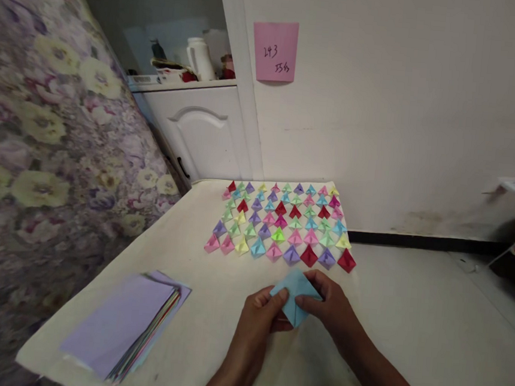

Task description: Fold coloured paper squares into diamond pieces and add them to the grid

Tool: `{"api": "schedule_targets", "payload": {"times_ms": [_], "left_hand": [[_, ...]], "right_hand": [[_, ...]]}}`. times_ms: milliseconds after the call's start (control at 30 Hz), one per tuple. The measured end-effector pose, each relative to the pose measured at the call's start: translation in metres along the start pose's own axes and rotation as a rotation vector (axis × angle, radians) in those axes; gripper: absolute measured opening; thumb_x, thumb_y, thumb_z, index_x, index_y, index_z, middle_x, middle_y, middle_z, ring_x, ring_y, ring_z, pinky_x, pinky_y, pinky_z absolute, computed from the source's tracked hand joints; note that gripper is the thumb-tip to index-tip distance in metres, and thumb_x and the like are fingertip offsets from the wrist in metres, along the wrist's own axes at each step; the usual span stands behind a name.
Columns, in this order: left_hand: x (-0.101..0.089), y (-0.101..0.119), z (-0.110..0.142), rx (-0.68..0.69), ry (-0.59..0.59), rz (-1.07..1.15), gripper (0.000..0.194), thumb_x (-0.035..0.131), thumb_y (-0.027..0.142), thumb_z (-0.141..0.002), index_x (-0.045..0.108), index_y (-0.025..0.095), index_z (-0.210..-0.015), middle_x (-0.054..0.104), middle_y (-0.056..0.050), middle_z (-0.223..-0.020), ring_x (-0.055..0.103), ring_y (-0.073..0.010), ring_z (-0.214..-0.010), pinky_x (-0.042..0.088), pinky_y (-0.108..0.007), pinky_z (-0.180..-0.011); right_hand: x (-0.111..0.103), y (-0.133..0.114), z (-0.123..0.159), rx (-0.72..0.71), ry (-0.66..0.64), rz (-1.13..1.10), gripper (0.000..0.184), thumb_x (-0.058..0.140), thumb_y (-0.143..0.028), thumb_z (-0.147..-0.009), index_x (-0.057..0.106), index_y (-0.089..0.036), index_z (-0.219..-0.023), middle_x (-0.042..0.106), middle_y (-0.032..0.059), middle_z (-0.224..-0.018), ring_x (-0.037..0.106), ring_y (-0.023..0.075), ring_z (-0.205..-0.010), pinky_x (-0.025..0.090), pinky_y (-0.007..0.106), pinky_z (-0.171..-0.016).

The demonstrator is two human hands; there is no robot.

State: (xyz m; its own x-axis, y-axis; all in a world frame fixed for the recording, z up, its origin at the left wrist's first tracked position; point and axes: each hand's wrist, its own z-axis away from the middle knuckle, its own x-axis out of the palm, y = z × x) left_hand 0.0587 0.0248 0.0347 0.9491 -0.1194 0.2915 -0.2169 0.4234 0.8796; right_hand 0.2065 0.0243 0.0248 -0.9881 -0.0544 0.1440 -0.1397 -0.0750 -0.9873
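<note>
Between both hands is a light blue sheet of paper (297,282), folded into a small diamond shape with a crease down its lower half. My left hand (266,311) pinches its left corner, thumb on top and fingers underneath. On the right side my right hand (326,298) grips the paper between thumb and fingers. Just beyond the hands, several rows of small folded paper pieces (278,234) in pink, blue, green, yellow, purple and red stand on the table. A stack of coloured paper (124,319), purple on top, lies to the left.
The cream-covered table (163,239) reaches back to a white wall bearing a pink handwritten note (275,51). A flowered curtain (62,158) hangs at left, beside a white cabinet (195,124) with a white jug (200,59) on its shelf. A charger (513,186) is plugged in at right.
</note>
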Motion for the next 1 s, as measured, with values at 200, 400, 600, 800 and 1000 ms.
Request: {"api": "schedule_targets", "payload": {"times_ms": [200, 400, 600, 800, 1000], "left_hand": [[0.007, 0.002, 0.002, 0.032, 0.011, 0.095, 0.037, 0.075, 0.044, -0.06, 0.065, 0.012, -0.074, 0.061, -0.001, -0.058, 0.052, -0.0103, -0.051, 0.042, -0.021, -0.051], [0.012, 0.002, 0.003, 0.049, -0.016, 0.196, 0.04, 0.081, 0.038, -0.052, 0.067, 0.011, -0.078, 0.063, -0.002, -0.059, 0.053, -0.0112, -0.051, 0.041, -0.022, -0.051], [0.01, 0.003, 0.004, 0.04, -0.067, 0.205, 0.034, 0.079, 0.033, -0.058, 0.069, 0.011, -0.083, 0.065, -0.003, -0.063, 0.056, -0.0121, -0.056, 0.043, -0.023, -0.057], [0.01, -0.002, 0.002, 0.028, -0.073, 0.125, 0.038, 0.079, 0.035, -0.055, 0.07, 0.011, -0.083, 0.068, -0.007, -0.066, 0.06, -0.0162, -0.057, 0.045, -0.027, -0.058], [0.007, 0.0, 0.005, 0.032, -0.162, 0.051, 0.031, 0.076, 0.031, -0.06, 0.069, 0.011, -0.083, 0.068, -0.006, -0.068, 0.06, -0.0168, -0.062, 0.045, -0.027, -0.062]], "right_hand": [[0.002, 0.0, 0.001, -0.013, 0.022, -0.027, 0.023, 0.066, -0.021, -0.065, 0.059, -0.017, -0.088, 0.063, 0.0003, -0.078, 0.058, 0.0172, -0.072, 0.046, 0.027, -0.064], [0.002, -0.001, 0.003, -0.05, 0.005, 0.0, 0.024, 0.064, -0.02, -0.067, 0.059, -0.017, -0.09, 0.064, 0.0008, -0.081, 0.059, 0.0177, -0.075, 0.047, 0.028, -0.066], [0.001, -0.008, 0.004, -0.059, -0.01, 0.003, 0.021, 0.065, -0.022, -0.069, 0.06, -0.017, -0.089, 0.063, 0.0009, -0.079, 0.058, 0.0169, -0.073, 0.046, 0.028, -0.065], [-0.006, -0.01, 0.001, 0.012, -0.008, -0.05, 0.021, 0.064, -0.036, -0.073, 0.061, -0.015, -0.075, 0.058, -0.0004, -0.066, 0.052, 0.0127, -0.06, 0.041, 0.025, -0.057], [-0.009, -0.008, -0.001, 0.091, 0.011, -0.148, 0.026, 0.065, -0.038, -0.072, 0.055, -0.015, -0.066, 0.047, -0.0038, -0.057, 0.039, 0.0079, -0.051, 0.03, 0.021, -0.048]]}}
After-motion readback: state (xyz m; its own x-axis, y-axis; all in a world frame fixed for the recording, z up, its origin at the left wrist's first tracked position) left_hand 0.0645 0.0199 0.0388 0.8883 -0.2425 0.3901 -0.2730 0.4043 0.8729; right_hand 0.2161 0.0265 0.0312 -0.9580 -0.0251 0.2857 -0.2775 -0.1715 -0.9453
